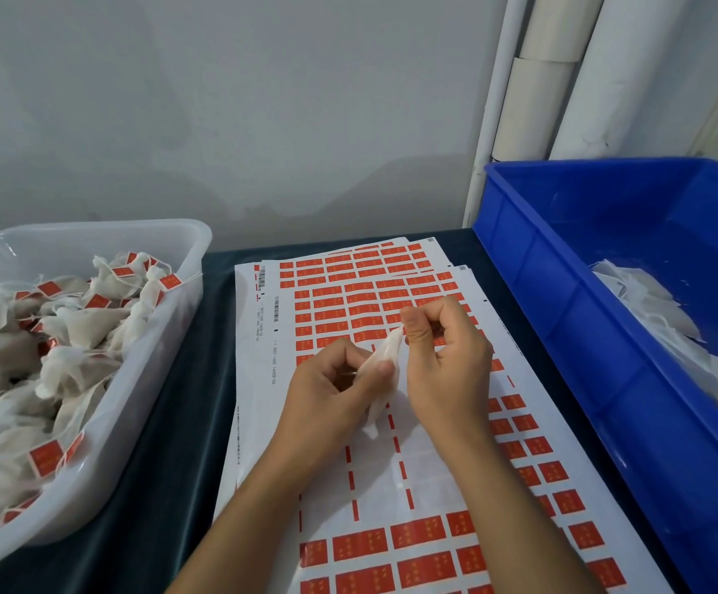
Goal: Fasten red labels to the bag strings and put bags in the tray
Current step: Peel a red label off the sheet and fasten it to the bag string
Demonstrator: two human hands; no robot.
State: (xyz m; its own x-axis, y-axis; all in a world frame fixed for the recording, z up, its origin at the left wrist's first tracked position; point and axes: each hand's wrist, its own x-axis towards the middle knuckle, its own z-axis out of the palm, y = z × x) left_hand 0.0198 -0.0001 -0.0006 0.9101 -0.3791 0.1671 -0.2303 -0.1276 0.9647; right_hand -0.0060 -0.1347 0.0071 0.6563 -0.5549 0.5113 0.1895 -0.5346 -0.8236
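Both hands meet over the label sheets (pixel 391 486) in the middle of the table. My left hand (pixel 331 392) grips a small white mesh bag (pixel 380 370), which hangs down between the two hands. My right hand (pixel 442 358) pinches the bag's upper end with thumb and curled fingers; the string cannot be made out. The sheets carry rows of red labels, with a bare patch in the middle where labels are gone. A clear plastic tray (pixel 168 336) at the left holds several white bags with red labels on their strings.
A blue plastic crate (pixel 562 319) at the right holds several white bags without labels. The table has a dark cloth (pixel 185 422). White pipes (pixel 532 100) stand against the grey wall behind the crate.
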